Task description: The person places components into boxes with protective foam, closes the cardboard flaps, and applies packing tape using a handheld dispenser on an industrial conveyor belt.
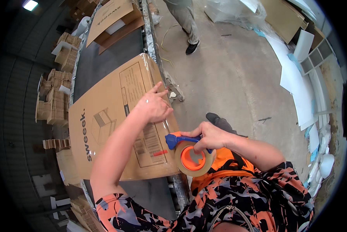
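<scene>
A large cardboard box [113, 91] lies on a conveyor, with a printed furniture drawing and a label on its top. Clear tape [145, 63] runs along its right edge. My left hand [155, 105] rests on the box near that edge, index finger stretched out and the other fingers partly bent, holding nothing. My right hand [212, 136] grips a tape dispenser [171, 141] with a blue frame and orange hub, carrying a wide roll of packing tape [178, 159]. The dispenser's blue end is close to the box's near right side; whether it touches I cannot tell.
The dark conveyor belt [133, 42] runs away from me, its metal rail [151, 33] on the right. Another carton [108, 19] sits farther along. A person's leg [185, 23] stands beyond the rail. Cardboard stacks [57, 92] line the left; white sheets [297, 92] lie right.
</scene>
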Motion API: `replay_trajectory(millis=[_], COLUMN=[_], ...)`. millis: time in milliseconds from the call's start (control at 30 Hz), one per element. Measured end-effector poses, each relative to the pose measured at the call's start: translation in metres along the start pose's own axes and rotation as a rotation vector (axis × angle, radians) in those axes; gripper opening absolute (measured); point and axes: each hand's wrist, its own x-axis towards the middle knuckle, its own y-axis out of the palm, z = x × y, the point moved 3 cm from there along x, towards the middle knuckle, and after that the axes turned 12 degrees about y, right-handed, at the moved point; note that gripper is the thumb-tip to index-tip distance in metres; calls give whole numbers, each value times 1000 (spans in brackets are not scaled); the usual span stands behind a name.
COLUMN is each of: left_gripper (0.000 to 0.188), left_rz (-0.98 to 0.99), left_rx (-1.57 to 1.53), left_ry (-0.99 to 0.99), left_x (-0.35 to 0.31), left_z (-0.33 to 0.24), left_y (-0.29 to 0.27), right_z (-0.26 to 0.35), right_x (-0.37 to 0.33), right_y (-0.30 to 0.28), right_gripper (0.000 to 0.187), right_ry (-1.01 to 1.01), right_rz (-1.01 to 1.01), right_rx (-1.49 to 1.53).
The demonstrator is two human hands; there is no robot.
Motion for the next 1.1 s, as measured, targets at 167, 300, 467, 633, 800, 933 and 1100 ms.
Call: replay_trajectory(millis=[167, 300, 467, 633, 800, 933, 1100], left_gripper=[48, 49, 54, 50, 48, 66, 108], left_rz=[118, -65, -167, -152, -44, -65, -413], left_rx=[122, -21, -23, 2, 7, 57, -80], left_ry=[-69, 108, 55, 49, 40, 12, -223], left_x=[-9, -24, -43, -44, -40, -39, -69], left_z=[-22, -111, -147, -151, -146, -146, -157], left_y=[-3, 14, 22, 25, 19, 16, 48], right_z=[-48, -95, -104, -91, -41, -50, -123], right_x=[-47, -65, -83, -53, 2, 39, 37], right_y=[54, 94, 113, 127, 136, 188, 151], right_gripper=[59, 62, 67, 69, 48, 40, 69], right_ry=[58, -8, 31, -36, -92, -350, -216], right_rz=[49, -14, -55, -81, -282, -346, -84], right_rx=[15, -108, 63, -101, -413, -647, -375])
